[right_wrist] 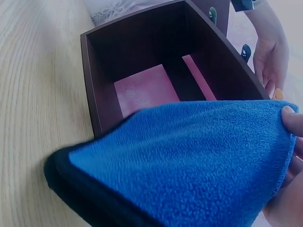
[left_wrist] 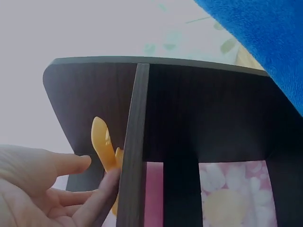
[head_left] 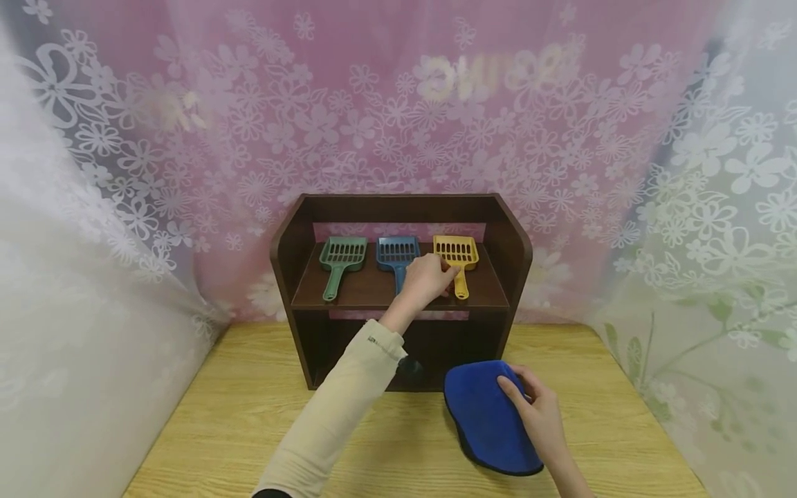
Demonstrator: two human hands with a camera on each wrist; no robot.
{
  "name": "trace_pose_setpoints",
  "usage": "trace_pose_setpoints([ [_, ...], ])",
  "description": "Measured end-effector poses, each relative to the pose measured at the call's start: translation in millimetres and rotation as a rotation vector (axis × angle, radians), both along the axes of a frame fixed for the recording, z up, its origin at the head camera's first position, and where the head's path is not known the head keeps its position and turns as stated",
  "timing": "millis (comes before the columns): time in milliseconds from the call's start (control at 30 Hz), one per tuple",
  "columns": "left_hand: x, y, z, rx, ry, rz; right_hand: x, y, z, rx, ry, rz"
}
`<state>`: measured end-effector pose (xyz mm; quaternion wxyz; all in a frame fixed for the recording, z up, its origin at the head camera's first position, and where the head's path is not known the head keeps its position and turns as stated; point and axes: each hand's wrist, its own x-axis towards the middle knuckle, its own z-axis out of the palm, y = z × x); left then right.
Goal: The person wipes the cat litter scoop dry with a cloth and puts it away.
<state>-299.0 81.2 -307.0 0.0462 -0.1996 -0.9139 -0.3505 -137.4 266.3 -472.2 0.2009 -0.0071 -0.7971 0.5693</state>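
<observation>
My left hand (head_left: 426, 277) reaches over the upper shelf to the yellow litter scoop (head_left: 456, 247), its fingertips right at the scoop's handle. In the left wrist view a gap shows between thumb and fingers, with the yellow handle (left_wrist: 102, 139) just beyond them. My right hand (head_left: 543, 411) grips a plush blue cloth (head_left: 488, 415) with a black edge, thumb on top, in front of the shelf's right side. A blue litter scoop (head_left: 398, 250) lies left of the yellow one, its handle partly hidden by my left hand. Farther left lies a green litter scoop (head_left: 344, 254).
The dark brown two-tier shelf unit (head_left: 526, 249) stands on a wood-grain table (head_left: 249, 387), with raised side panels around the scoops. My left sleeve (head_left: 342, 401) crosses in front of its lower compartment. Flower-patterned curtains (head_left: 373, 104) hang behind and at both sides.
</observation>
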Motion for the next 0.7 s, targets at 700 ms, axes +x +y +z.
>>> trace_pose_setpoints([
  [700, 46.1, -54.2, -15.7, 0.276, 0.38, -0.024, -24.3, 53, -69.3, 0.428, -0.428, 0.014],
])
